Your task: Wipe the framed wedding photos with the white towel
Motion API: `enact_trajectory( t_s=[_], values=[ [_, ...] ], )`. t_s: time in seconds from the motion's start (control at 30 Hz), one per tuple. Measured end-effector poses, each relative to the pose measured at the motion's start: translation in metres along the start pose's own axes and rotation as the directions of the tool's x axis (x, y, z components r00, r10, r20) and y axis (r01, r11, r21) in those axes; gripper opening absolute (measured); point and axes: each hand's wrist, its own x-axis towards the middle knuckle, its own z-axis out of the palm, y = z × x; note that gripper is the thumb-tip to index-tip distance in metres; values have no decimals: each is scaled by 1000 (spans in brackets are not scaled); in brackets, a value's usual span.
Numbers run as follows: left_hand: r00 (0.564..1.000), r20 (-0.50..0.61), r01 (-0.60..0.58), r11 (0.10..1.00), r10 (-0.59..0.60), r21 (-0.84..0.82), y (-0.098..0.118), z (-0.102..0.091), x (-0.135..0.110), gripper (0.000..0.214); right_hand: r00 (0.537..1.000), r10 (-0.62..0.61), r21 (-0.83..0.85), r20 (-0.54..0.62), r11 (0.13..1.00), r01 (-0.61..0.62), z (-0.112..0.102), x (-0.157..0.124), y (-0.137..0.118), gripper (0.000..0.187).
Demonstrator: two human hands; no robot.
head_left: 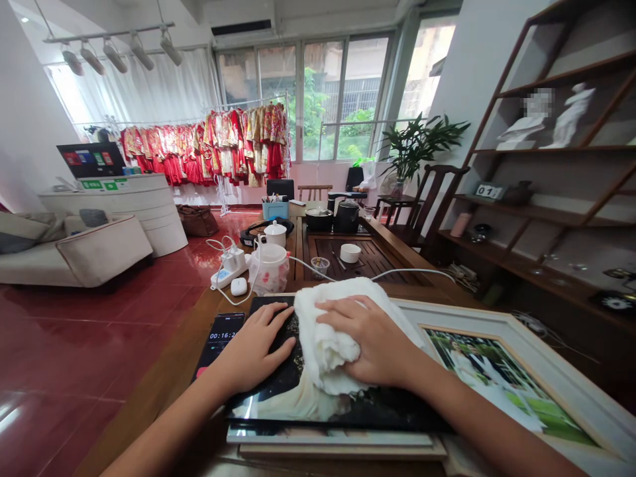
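A glossy dark photo panel [278, 405] lies flat before me on top of other frames. My left hand [256, 348] rests on its left side, fingers spread and holding nothing. Under my right hand [370, 338] is a bunched white towel [318, 311], gripped in the fingers and lying against the panel. The towel hides much of the picture; a pale, gown-like shape shows below it. To the right lies a white-framed wedding photo [497, 377], partly covered by my right forearm.
A phone [218, 338] with a running timer lies left of the panel. Beyond stand a power strip [231, 268], a bagged white container [271, 265], a lidded white cup [275, 232], a small white bowl [350, 252] and a tea tray [322, 248]. A white cable [412, 270] crosses the table.
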Motion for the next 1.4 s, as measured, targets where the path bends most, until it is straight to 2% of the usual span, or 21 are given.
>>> enact_trajectory(
  t_s=[0.1,0.17,0.33,0.47,0.53,0.63,0.73,0.83,0.93,1.0,1.1,1.27,1.4],
  values=[
    [1000,15,13,1000,-13,-4,0,0,-2,49,995,90,-53,-38,994,-92,2,-1,3,53],
    [1000,24,19,1000,-19,-2,0,0,-2,49,994,98,-66,-42,993,-100,2,-1,5,51],
    [1000,13,11,1000,-11,0,1,0,0,48,999,-52,5,11,999,52,-4,-1,5,50],
    [1000,12,-16,1000,16,-3,2,-1,4,43,980,-192,99,57,978,186,-9,0,1,52],
    [1000,18,-21,1000,21,-4,2,-2,5,41,974,-218,126,66,970,209,-9,0,-1,52],
    [999,31,-14,1000,14,2,2,-2,5,43,985,-169,114,45,980,163,-7,0,-1,50],
    [999,39,9,1000,-9,11,2,-2,2,47,999,-44,51,9,998,44,-3,-1,-1,51],
    [999,42,23,1000,-24,9,1,-2,-2,50,997,76,-23,-25,997,-76,0,0,1,52],
    [999,38,22,1000,-22,4,1,-2,-4,50,992,121,-57,-45,991,-123,0,0,4,51],
    [999,36,22,1000,-22,6,1,-1,-4,50,995,92,-46,-33,995,-94,-2,0,5,50],
    [999,30,19,1000,-20,10,1,-1,-1,49,1000,-22,10,6,1000,21,-6,-1,4,49],
    [999,35,-6,1000,5,8,3,-3,5,42,973,-222,117,59,970,214,-8,-1,2,51],
    [999,43,-7,1000,6,17,4,-4,5,42,979,-200,116,42,974,194,-5,1,0,51]
  ],
)
